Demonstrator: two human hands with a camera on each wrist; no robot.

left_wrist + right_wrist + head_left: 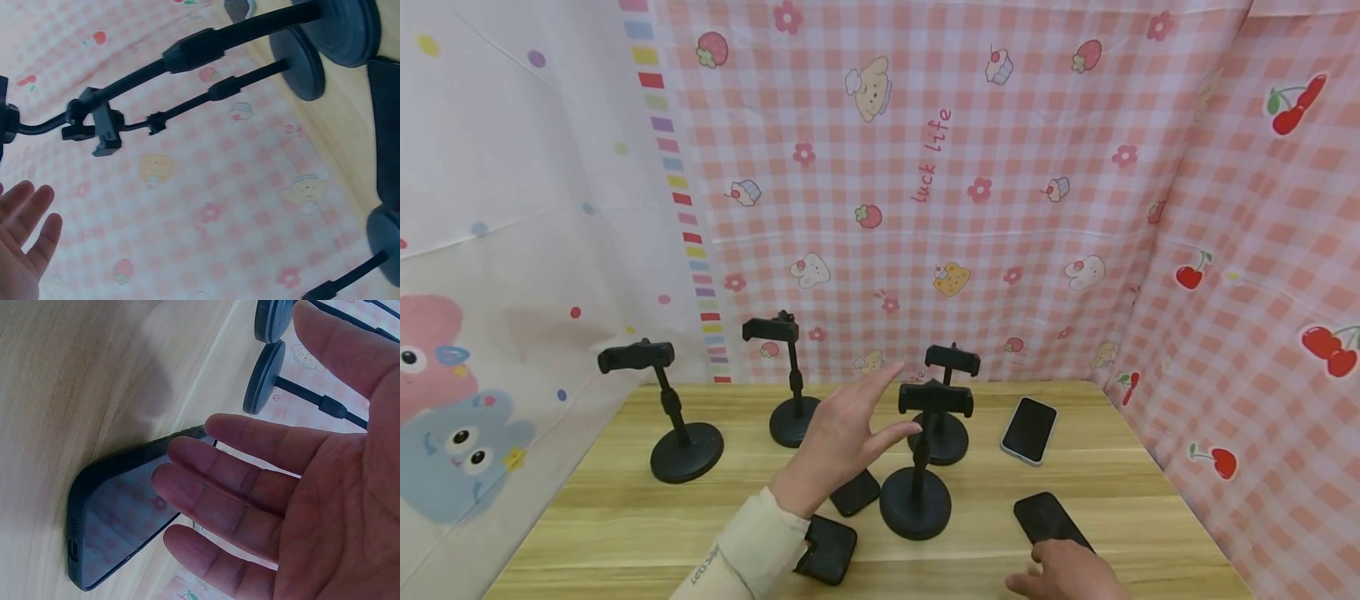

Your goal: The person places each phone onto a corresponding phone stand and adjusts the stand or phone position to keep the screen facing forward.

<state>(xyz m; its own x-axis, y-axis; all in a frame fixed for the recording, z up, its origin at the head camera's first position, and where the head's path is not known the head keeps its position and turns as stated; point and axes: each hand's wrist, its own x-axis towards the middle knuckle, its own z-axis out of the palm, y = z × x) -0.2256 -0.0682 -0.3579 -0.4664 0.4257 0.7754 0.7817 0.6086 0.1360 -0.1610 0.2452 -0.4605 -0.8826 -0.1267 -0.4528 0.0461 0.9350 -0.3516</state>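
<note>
My left hand (838, 437) is raised beside the front black phone stand (917, 504), thumb and fingers spread and nothing between them. In the left wrist view its fingers (37, 219) stand apart from that stand's pole (194, 50). At the front right, my right hand (1067, 571) is at a black phone (1048, 517) lying screen up. The right wrist view shows the right hand's fingers (237, 481) stretched out over one end of this phone (131, 512); whether they touch it, I cannot tell. The front stand's clamp (936, 400) holds no phone.
Behind the front stand is another phone stand (943, 437); two more, a middle one (793, 421) and a left one (687, 452), stand farther left. A light-edged phone (1029, 430) lies at the back right. Two dark phones, one nearer (831, 550), one farther (856, 493), lie by my left forearm.
</note>
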